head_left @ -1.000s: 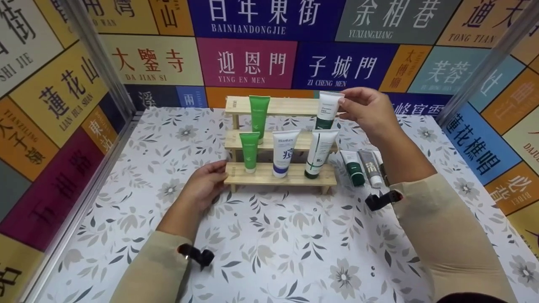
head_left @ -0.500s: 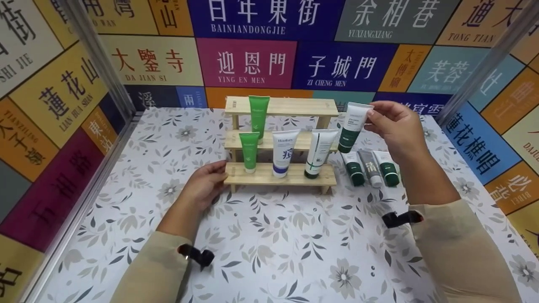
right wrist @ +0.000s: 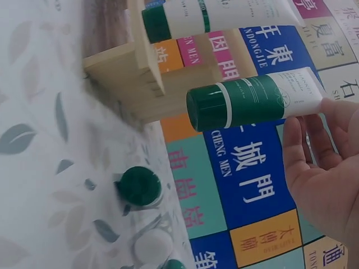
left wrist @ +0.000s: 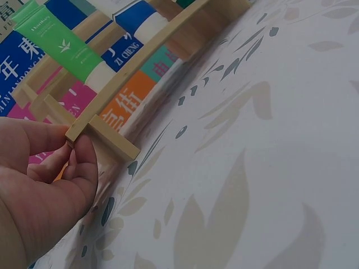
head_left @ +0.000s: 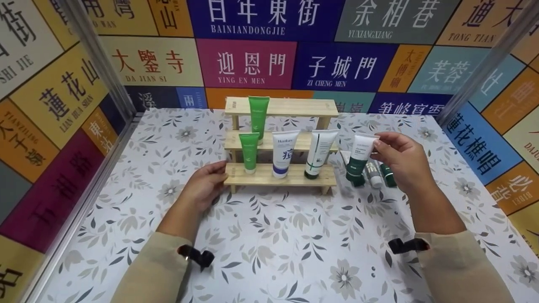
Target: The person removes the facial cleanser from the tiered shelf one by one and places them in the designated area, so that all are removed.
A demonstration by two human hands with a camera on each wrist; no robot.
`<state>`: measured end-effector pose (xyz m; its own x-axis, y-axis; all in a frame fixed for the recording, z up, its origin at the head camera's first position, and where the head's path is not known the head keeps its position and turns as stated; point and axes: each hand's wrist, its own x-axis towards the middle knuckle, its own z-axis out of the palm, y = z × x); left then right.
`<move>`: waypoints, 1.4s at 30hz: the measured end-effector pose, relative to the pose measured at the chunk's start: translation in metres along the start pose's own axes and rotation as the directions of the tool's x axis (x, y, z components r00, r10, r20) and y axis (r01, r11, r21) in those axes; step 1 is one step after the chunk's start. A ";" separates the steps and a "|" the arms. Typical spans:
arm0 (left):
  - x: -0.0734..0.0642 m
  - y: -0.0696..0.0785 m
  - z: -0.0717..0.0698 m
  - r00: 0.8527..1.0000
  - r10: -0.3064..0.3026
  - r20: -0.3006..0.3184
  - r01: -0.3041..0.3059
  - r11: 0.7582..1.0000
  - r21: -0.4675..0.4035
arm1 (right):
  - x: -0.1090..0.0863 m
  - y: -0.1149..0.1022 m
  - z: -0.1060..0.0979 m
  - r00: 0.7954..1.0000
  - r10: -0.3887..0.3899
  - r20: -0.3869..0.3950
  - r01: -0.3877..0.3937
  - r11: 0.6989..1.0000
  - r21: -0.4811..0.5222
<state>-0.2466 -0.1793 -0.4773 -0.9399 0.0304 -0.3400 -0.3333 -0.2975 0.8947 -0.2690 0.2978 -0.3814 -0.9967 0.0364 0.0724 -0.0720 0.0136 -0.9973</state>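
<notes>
Right fingers [right wrist: 295,144] pinch a tilted tube [right wrist: 253,102] aloft; left fingers [left wrist: 84,163] grip the wooden rack [head_left: 301,107].

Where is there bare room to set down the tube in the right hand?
Free: the visible top shelf, and the tablecloth bordered by the rack and both sleeves. Crowded: the bottom shelf, with three standing tubes, and just right of the rack, with three lying tubes.
</notes>
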 end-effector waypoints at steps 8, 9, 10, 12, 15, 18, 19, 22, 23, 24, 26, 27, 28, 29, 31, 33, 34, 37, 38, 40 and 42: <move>0.000 -0.001 0.000 1.000 0.021 -0.005 -0.021 1.000 0.007 | -0.008 0.017 -0.010 0.995 0.026 0.095 -0.026 1.000 0.000; 0.000 -0.001 0.000 1.000 0.022 -0.004 -0.021 1.000 0.005 | -0.008 0.019 -0.010 0.994 0.032 0.108 -0.032 0.999 0.002; 0.000 -0.001 0.000 1.000 0.022 -0.004 -0.022 1.000 0.006 | -0.008 0.021 -0.011 0.992 0.040 0.122 -0.041 0.999 0.006; 0.000 -0.001 0.000 1.000 0.018 -0.006 -0.018 1.000 0.004 | -0.008 0.024 -0.014 0.986 0.074 0.146 -0.076 0.997 0.009; 0.000 -0.001 0.000 1.000 0.008 -0.011 -0.008 1.000 0.005 | -0.008 0.030 -0.018 0.976 0.136 0.171 -0.136 0.991 -0.013; -0.001 0.000 0.000 1.000 -0.001 -0.020 0.001 1.000 0.008 | -0.008 0.037 -0.023 0.963 0.195 0.184 -0.192 0.981 -0.036; -0.001 0.000 0.000 1.000 -0.002 -0.022 0.002 1.000 0.008 | -0.008 0.040 -0.024 0.960 0.210 0.187 -0.206 0.978 -0.038; -0.002 0.000 0.000 1.000 -0.001 -0.025 0.001 1.000 0.005 | -0.006 0.049 -0.028 0.949 0.240 0.202 -0.236 0.971 -0.044; -0.002 0.000 0.000 1.000 -0.001 -0.026 0.001 1.000 0.003 | -0.006 0.052 -0.029 0.947 0.248 0.206 -0.243 0.969 -0.049; -0.001 0.000 0.000 1.000 0.002 -0.024 -0.002 1.000 0.000 | -0.005 0.055 -0.029 0.944 0.256 0.206 -0.249 0.967 -0.058; -0.001 0.000 0.000 1.000 0.004 -0.019 -0.004 1.000 -0.005 | -0.004 0.059 -0.030 0.940 0.269 0.211 -0.258 0.963 -0.079; -0.001 0.000 -0.001 1.000 0.005 -0.019 -0.005 1.000 -0.006 | -0.004 0.061 -0.031 0.938 0.278 0.209 -0.263 0.960 -0.095; 0.000 0.000 -0.001 1.000 0.006 -0.018 -0.006 1.000 -0.008 | -0.003 0.062 -0.032 0.937 0.284 0.205 -0.265 0.957 -0.114; 0.000 0.000 -0.001 1.000 0.005 -0.017 -0.006 1.000 -0.010 | -0.003 0.064 -0.032 0.936 0.288 0.203 -0.264 0.955 -0.135; 0.000 -0.001 -0.001 1.000 0.006 -0.015 -0.006 1.000 -0.007 | -0.003 0.066 -0.034 0.935 0.294 0.199 -0.259 0.948 -0.188; 0.000 -0.001 -0.001 1.000 0.010 -0.013 -0.010 1.000 -0.001 | -0.002 0.068 -0.036 0.934 0.301 0.193 -0.250 0.935 -0.250; 0.000 -0.001 -0.001 1.000 0.013 -0.011 -0.013 1.000 0.002 | -0.002 0.068 -0.036 0.933 0.306 0.190 -0.247 0.928 -0.278; -0.001 0.000 0.000 1.000 0.014 -0.006 -0.014 1.000 0.010 | -0.001 0.071 -0.037 0.928 0.321 0.189 -0.243 0.906 -0.346; -0.001 0.000 0.000 1.000 0.014 -0.006 -0.014 1.000 0.009 | 0.000 0.072 -0.036 0.927 0.326 0.187 -0.245 0.902 -0.356; -0.001 0.000 0.000 1.000 0.009 -0.007 -0.009 1.000 0.010 | 0.000 0.073 -0.035 0.925 0.330 0.187 -0.244 0.895 -0.373; -0.001 0.000 0.000 1.000 0.006 -0.008 -0.006 1.000 0.009 | 0.000 0.074 -0.033 0.924 0.335 0.186 -0.246 0.891 -0.381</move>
<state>-0.2457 -0.1796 -0.4769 -0.9413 0.0213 -0.3368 -0.3282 -0.2891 0.8993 -0.2728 0.3322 -0.4553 -0.9517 -0.1477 -0.2690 0.1957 0.3834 -0.9026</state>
